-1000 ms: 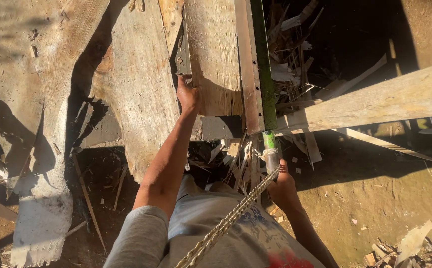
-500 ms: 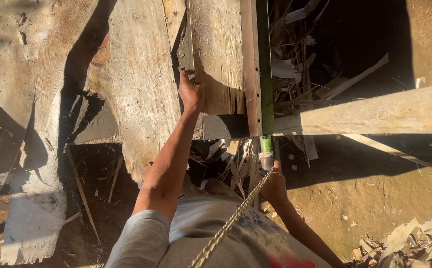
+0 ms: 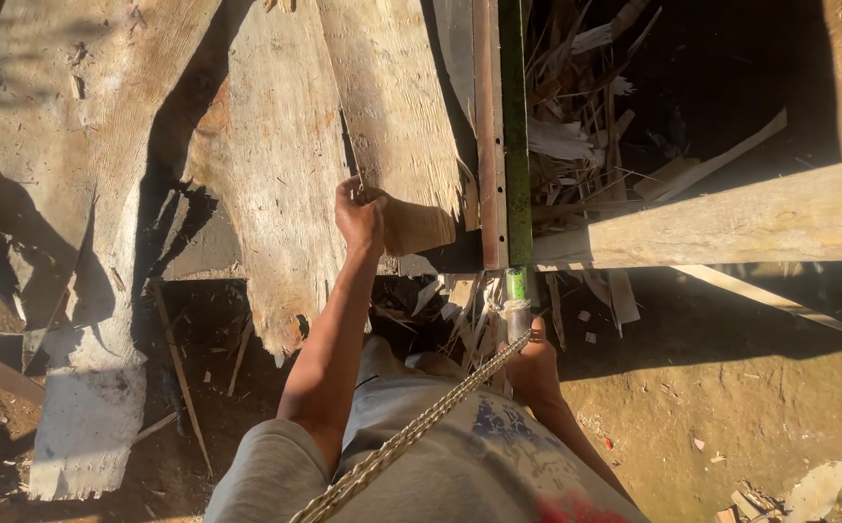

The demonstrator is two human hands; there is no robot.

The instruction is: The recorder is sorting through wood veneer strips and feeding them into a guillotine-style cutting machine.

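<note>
Left of the green bar (image 3: 514,136), the left hand (image 3: 359,211) grips the ragged near end of a rough plank (image 3: 394,116); it does best with fingers clear of splinters. Just below the bar's near end, the right hand (image 3: 534,366) seems closed around its handle, the chain (image 3: 421,431) running beside it.

low, warm sunlight rakes across bare dirt ground (image 3: 750,387), throwing long hard shadows over it. rough weathered planks (image 3: 62,194) lie stacked on the left, and a pale timber beam (image 3: 731,223) crosses on the right. beyond it a dark pit (image 3: 731,77) holds splintered wood scraps (image 3: 585,126), with chips (image 3: 818,489) scattered at the lower right.
</note>
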